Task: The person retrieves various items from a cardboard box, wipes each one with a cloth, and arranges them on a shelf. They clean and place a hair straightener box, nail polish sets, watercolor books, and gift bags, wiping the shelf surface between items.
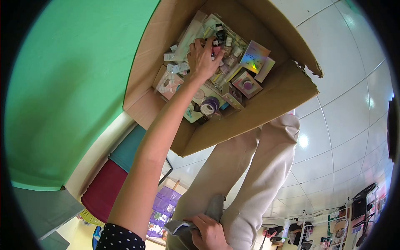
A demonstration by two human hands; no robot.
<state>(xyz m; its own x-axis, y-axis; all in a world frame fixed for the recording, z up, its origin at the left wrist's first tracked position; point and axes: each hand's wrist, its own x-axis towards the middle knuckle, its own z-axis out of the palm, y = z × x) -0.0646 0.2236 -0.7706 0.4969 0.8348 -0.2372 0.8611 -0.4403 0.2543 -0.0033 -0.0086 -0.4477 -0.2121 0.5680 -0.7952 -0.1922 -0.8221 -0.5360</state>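
Observation:
My left hand [203, 59] reaches down into a cardboard box [266, 110], its fingers curled around a small pink bottle [216, 51]. Beside it stand other small bottles, among them a dark one with a black cap [220, 33] and a clear one with a white cap [227, 45]. A shiny holographic carton [254, 56] and a windowed box with a purple item [247, 85] lie to the right. Nearer the front sits a purple roll [209, 106]. Low in view, my right hand [207, 232] grips a grey cloth [183, 227] by my legs.
A green wall [75, 71] runs along the left. White floor tiles [346, 125] lie to the right. Teal and maroon seats or panels [104, 183] and a purple hanging organizer [164, 204] are at lower left. Wire racks with goods [339, 229] stand at lower right.

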